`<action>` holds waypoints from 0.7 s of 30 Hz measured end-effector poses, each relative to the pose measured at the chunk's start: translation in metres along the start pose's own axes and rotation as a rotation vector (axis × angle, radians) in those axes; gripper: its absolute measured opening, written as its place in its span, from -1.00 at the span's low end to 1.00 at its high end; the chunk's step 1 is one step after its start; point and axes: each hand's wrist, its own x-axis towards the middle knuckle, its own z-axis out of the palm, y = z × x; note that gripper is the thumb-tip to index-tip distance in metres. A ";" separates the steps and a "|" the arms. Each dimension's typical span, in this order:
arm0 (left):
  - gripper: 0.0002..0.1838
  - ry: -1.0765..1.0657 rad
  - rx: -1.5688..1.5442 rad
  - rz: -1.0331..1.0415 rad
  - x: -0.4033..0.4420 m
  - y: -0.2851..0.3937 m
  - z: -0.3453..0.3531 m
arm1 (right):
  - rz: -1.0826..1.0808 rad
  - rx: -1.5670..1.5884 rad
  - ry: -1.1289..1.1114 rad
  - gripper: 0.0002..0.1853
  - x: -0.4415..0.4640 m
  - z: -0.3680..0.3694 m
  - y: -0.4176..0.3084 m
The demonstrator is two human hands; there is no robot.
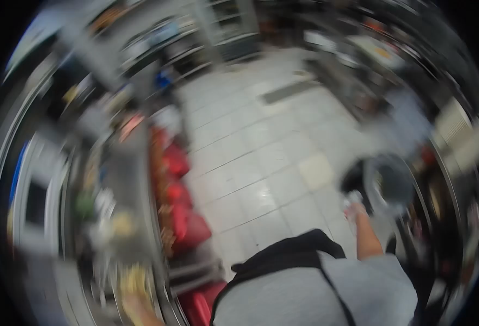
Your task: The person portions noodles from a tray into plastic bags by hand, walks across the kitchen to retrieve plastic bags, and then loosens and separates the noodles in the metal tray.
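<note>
My right hand [353, 211] is stretched out at the right, beside a dark bin [400, 187] with a clear liner. Something whitish and see-through shows at its fingertips; blur hides whether it is a glove or a held piece of plastic. At the lower left, my left hand [133, 304] lies at a tray [153, 288] of pale yellow strips [135, 280], touching or just over them. Its fingers are blurred into the strips, so I cannot tell whether they grip any.
A long metal counter [125, 185] runs along the left with blurred items on it. Red sacks or bags [188, 228] stand below its edge. White floor tiles [250, 152] stretch ahead, with a drain grate [288, 91]. Cluttered counters line the right.
</note>
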 end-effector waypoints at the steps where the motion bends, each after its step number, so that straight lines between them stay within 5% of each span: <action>1: -0.46 0.192 0.160 -0.049 -0.003 -0.008 0.040 | -0.023 -0.109 -0.059 -0.78 -0.044 0.043 -0.022; 2: -0.45 0.483 0.539 0.027 -0.014 -0.008 0.058 | 0.049 -0.257 -0.188 -0.74 -0.040 0.082 -0.033; 4: -0.31 0.000 -0.434 -0.281 -0.018 0.003 -0.002 | 0.055 -0.448 -0.408 -0.66 -0.038 0.174 -0.056; 6: -0.37 0.165 -0.455 -0.315 -0.019 0.000 0.009 | -0.049 -0.455 -0.595 -0.61 -0.080 0.235 -0.060; 11: -0.29 -0.154 -0.591 -0.344 -0.016 0.002 -0.064 | -0.172 -0.672 -1.025 -0.52 -0.266 0.397 -0.074; 15: 0.07 -0.211 -0.590 -0.273 -0.024 0.023 -0.077 | -0.306 -0.838 -1.443 -0.52 -0.389 0.500 -0.030; 17: 0.19 -0.211 -0.653 -0.227 -0.026 0.027 -0.067 | -0.429 -0.945 -1.530 -0.52 -0.471 0.539 0.002; 21: -0.01 -0.186 -0.745 -0.285 -0.022 0.014 -0.085 | -0.923 -1.075 -1.864 -0.57 -0.603 0.610 0.077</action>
